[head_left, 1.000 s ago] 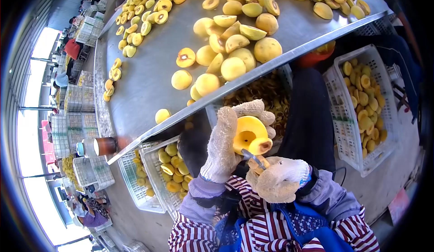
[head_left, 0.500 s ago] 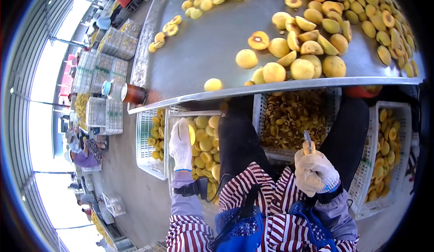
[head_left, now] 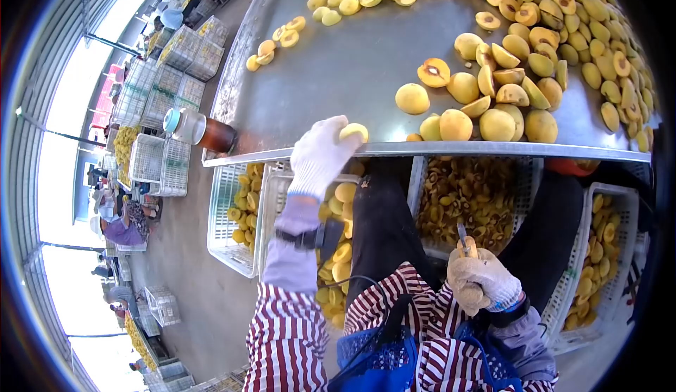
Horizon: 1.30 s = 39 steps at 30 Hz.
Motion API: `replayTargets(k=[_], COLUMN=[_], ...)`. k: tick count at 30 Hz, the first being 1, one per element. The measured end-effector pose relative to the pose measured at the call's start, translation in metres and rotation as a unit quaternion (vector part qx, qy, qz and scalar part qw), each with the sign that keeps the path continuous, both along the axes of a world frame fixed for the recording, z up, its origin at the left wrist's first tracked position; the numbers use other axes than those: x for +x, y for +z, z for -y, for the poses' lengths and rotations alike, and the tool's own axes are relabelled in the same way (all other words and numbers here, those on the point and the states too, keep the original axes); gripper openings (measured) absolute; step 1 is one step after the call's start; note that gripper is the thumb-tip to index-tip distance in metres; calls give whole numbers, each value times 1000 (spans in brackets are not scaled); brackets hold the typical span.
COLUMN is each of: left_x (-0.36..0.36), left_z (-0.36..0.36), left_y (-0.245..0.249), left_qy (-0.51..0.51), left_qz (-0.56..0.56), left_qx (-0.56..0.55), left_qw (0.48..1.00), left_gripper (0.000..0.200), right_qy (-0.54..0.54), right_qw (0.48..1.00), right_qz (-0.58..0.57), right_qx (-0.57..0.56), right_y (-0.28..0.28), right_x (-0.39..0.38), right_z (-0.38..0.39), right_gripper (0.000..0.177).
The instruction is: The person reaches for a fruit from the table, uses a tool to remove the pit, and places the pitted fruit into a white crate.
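My left hand (head_left: 320, 154), in a white knit glove, reaches over the front edge of the metal table (head_left: 303, 75). Its fingers close against the side of a yellow peach half (head_left: 354, 133) lying there. My right hand (head_left: 482, 279), in a stained white glove, is held above my lap. It is wrapped round a small knife (head_left: 465, 243) with a wooden handle, its narrow metal blade pointing up and away. Under my left forearm stands a crate of peach halves (head_left: 341, 251), partly hidden by the arm.
Cut peaches (head_left: 512, 75) lie in a cluster on the table, with a large pile (head_left: 598, 33) at right. Between my knees sits a crate of brownish scraps (head_left: 465, 202). More peach crates (head_left: 236, 248) flank me. A bottle (head_left: 201, 131) of dark liquid rests at the table's left corner.
My left hand has left the crate, where it had a peach half, and moved up to the peach half at the table edge. My right hand still holds the knife. The view has shifted slightly.
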<state>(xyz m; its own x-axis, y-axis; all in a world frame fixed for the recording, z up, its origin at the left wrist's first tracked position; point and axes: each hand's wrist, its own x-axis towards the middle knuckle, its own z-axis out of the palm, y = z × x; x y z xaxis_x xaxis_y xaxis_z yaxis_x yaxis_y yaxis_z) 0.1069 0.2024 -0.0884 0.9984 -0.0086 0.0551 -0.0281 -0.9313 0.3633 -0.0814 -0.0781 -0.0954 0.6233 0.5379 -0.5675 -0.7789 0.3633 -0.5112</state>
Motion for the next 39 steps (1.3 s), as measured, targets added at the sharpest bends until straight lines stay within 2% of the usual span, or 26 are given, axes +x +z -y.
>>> replayTargets(k=[2,5,6,9,10,11,12,13,14,15,16,21,22,23,25,26,29,33,36,39], left_x=[37,77,77,66,61,59,55,49,35,17,1,-79,-91,-98,-112,-116,-130,-141,-151,-151], left_z=[18,23,24,40,31,24,23,24,28,35,50,105,112,118,128,129,143,149,166,165], left_y=[-6,-25,-33,-24,-32,-37,-37,-36,-34,-28,-25,-4,2,0,0,2,16,19,25,30], left_qy=[27,65,64,32,-6,4,12,22,-23,-63,-86,-44,-44,-56,-63,-71,-67,-58,-27,-64], left_qz=[-136,-200,-165,-165,-68,-96,-125,-152,-187,-218,-251,-319,-325,-325,-296,-300,-250,-246,-189,-176], left_qx=[149,116,109,139,121,-49,-217,-378,-540,-681,-702,-717,-690,-692,-664,-663,-633,-659,-687,-658], left_qw=[979,971,978,976,990,994,968,913,820,696,661,619,645,642,683,682,729,708,701,729], left_gripper=[47,60,63,64,57,56,56,56,57,58,66,81,85,85,83,81,78,73,70,63], right_qy=[8,23,27,14,16,26,36,45,41,38,37,-1,3,3,2,-2,20,12,16,29], right_qw=[1000,999,998,999,998,998,998,998,998,998,997,992,991,987,976,962,937,945,964,984], right_qz=[-20,-43,-46,-27,-27,-26,-28,-29,-28,-14,-2,56,60,75,108,145,187,191,167,128], right_qx=[-3,-22,-31,-43,-48,-45,-41,-36,-38,-53,-69,-112,-122,-144,-188,-231,-293,-266,-205,-117], right_y=[-3,1,2,-6,-5,-4,-3,-1,2,6,10,23,25,23,13,8,6,8,7,22], right_x=[0,-1,0,-1,3,4,3,3,5,5,6,8,8,5,2,-1,-4,-9,-13,-11], right_z=[3,10,13,11,10,10,10,9,8,7,5,5,8,8,4,2,2,5,8,17], right_gripper=[28,28,28,29,28,26,25,25,25,25,25,24,25,27,30,36,38,38,39,37])
